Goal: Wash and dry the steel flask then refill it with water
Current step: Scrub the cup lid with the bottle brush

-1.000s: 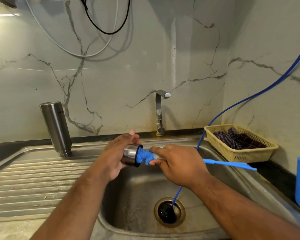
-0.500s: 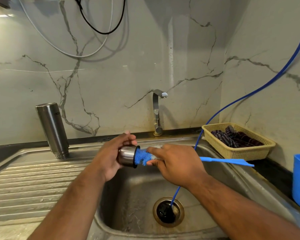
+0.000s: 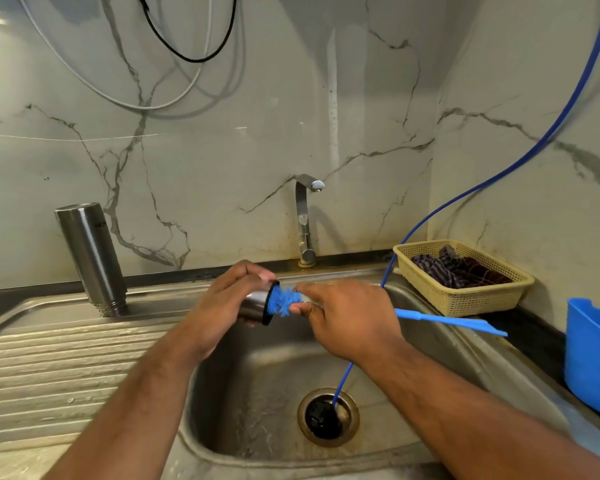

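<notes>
While the steel flask (image 3: 90, 258) stands mouth-down on the drainboard (image 3: 66, 368) at mid left of frame, well apart from both hands, the step in hand looks like scrubbing its cap.

Head view, the only one. At frame centre the left hand (image 3: 229, 306) has its fingers curled round the steel cap (image 3: 253, 306), black-rimmed open end facing right. Just beside it the right hand (image 3: 347, 317) pinches the blue brush (image 3: 284, 299) close behind the bristles. The bristles sit at the cap mouth; how far in, cannot tell, there's blur. The long handle (image 3: 447, 320) pokes out right, toward the basket (image 3: 465, 289). Both hands are above the sink (image 3: 257, 393) basin. Tap (image 3: 305, 220) at upper centre, no water seen running.

Judgement: to do it well, hold the cap firm over the basin, push the bristles to the inside bottom, twist, and work the rim too. The handle tip is near the blue tub (image 3: 589, 358) at right edge, so use short strokes. The blue hose (image 3: 340, 382) passes under the right wrist into the drain; don't snag it. Can't tell if the flask body is washed. Rinse, dry and refill look undone.
</notes>
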Action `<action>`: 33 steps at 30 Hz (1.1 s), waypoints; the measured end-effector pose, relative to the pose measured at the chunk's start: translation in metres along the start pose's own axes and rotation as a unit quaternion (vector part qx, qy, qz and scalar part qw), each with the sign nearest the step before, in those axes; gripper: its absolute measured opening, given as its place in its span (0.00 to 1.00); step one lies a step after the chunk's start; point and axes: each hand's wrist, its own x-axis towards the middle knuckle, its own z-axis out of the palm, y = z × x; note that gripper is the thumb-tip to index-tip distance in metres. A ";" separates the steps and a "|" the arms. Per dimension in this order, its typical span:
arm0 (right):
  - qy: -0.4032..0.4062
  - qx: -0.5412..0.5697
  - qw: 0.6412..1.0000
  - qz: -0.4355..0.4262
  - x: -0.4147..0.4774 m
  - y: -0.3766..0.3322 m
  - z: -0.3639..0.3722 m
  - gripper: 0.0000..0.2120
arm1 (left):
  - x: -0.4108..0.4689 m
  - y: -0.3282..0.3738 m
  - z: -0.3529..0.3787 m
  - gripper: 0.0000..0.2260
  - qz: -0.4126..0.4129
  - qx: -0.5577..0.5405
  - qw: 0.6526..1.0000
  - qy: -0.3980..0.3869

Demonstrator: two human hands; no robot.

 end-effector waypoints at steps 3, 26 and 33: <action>0.059 -0.027 0.995 -0.075 0.000 0.004 0.005 0.22 | 0.002 0.003 -0.001 0.17 -0.001 -0.054 0.998 0.041; 0.099 -0.079 0.983 -0.132 0.006 0.017 0.014 0.25 | 0.000 -0.004 -0.007 0.28 -0.154 -0.064 0.982 0.084; 0.000 -0.039 0.999 -0.035 0.005 0.019 0.014 0.26 | 0.002 -0.006 -0.001 0.12 -0.108 0.028 0.993 0.022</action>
